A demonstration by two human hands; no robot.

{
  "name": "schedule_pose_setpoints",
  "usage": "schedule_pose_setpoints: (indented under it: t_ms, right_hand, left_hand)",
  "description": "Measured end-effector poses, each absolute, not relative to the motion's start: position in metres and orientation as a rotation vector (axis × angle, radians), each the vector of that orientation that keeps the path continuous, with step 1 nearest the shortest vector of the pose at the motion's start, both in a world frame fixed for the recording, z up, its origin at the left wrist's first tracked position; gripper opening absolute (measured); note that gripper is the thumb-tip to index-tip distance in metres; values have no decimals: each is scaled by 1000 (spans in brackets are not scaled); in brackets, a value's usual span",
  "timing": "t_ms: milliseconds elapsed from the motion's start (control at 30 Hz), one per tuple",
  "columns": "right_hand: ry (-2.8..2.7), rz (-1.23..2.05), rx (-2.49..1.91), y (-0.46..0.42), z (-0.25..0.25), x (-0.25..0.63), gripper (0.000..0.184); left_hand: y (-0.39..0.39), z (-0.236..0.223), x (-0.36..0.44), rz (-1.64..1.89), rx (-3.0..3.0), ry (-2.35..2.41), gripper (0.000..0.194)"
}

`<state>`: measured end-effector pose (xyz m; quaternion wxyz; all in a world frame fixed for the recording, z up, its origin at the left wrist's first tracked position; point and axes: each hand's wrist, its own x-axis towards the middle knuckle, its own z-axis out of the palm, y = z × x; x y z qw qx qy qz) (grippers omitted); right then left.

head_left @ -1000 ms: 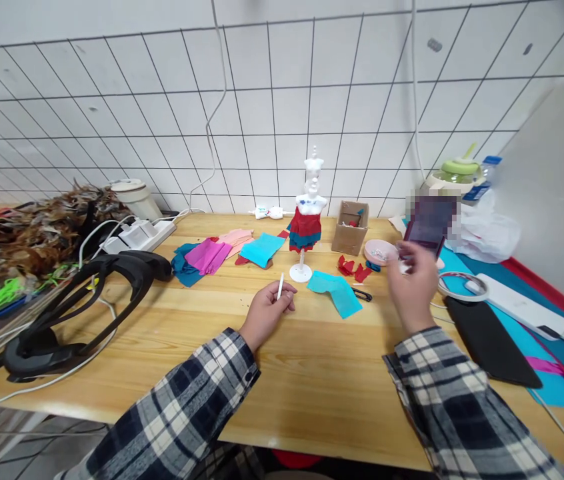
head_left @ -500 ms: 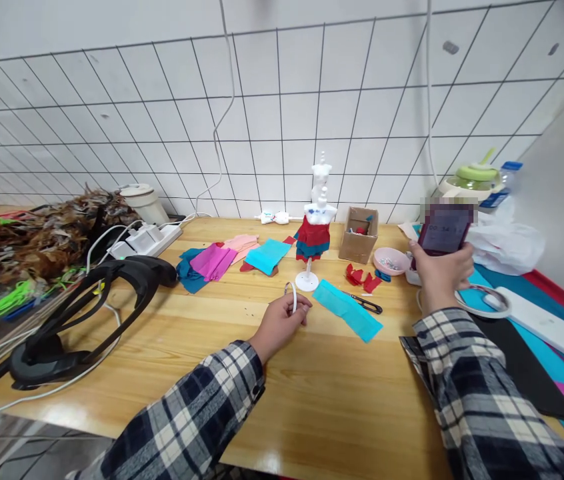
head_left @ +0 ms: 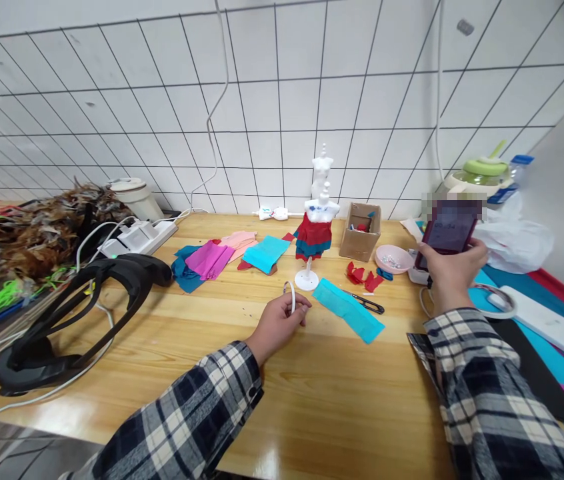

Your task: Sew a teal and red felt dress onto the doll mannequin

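My left hand [head_left: 281, 321] rests on the wooden table, fingers closed on a thin white ring [head_left: 291, 293] that stands up above them. Just beyond it, a small white dress form [head_left: 321, 200] wears a red and dark-blue layered skirt [head_left: 313, 236]. A turquoise fabric strip [head_left: 346, 308] lies to the right of this hand, partly over black thread snips [head_left: 371, 305]. On the far right, my right hand [head_left: 457, 273] is wrapped round a smartphone [head_left: 449, 227], held upright with digits on its screen; the phone's top is blurred out.
Coloured fabric pieces [head_left: 212, 259] lie left of the dress form. Behind the snips are red scraps [head_left: 362, 275], a pink bowl [head_left: 393, 260] of small beads and a cardboard box [head_left: 359, 230]. A black headset-like frame [head_left: 82, 320] and power strip [head_left: 142, 237] occupy the left.
The view has shifted slightly. My right hand with the phone appears a little farther right; my left hand keeps its hold on the white ring beside the dress form.
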<state>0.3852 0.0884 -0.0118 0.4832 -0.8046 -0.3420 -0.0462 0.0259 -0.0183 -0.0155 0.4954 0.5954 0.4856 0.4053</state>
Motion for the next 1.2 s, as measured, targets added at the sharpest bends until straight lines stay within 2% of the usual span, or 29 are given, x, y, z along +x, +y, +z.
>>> schedule_pose_setpoints:
  t_ms: [133, 233, 267, 333, 400, 467, 567, 667, 900, 1100, 1200]
  right_hand:
    - [-810, -89, -1894, 84, -10, 383, 99]
    - [-847, -284, -1777, 68, -8, 375, 105]
    - [-870, -391, -1715, 60, -9, 370, 98]
    - [-970, -532, -1599, 45, -11, 359, 70]
    - [-1227, -460, -1572, 32, -15, 345, 39]
    - [-1613, -270, -1614, 23, -20, 329, 22]
    - [-2073, 4, -1723, 17, -24, 305, 22]
    - [-2245, 126, -1829, 14, -22, 286, 24]
    - [-2173, -16, -1944, -3, -13, 269, 27]
    - [-2170, 62, -1976, -6, -5, 263, 12]
    - [-2062, 25, -1988, -8, 3, 262, 11]
  left_hand:
    - [-18, -19, 25, 981, 1485, 1218, 18]
    - [-17, -21, 24, 1008, 1497, 1221, 18]
    - [-16, -20, 24, 1021, 1490, 1219, 18]
    - [-16, -20, 24, 1047, 1460, 1212, 19]
    - [-15, -19, 23, 1073, 1424, 1199, 21]
    - [-16, -17, 23, 1091, 1404, 1183, 23]
    - [-21, -13, 22, 1095, 1397, 1146, 27]
    - [-28, -8, 21, 1118, 1345, 1057, 29]
    - [-41, -2, 26, 1229, 1008, 835, 28]
    - [-45, 22, 39, 1300, 1058, 814, 24]
    - [-44, 21, 41, 1340, 1148, 860, 25]
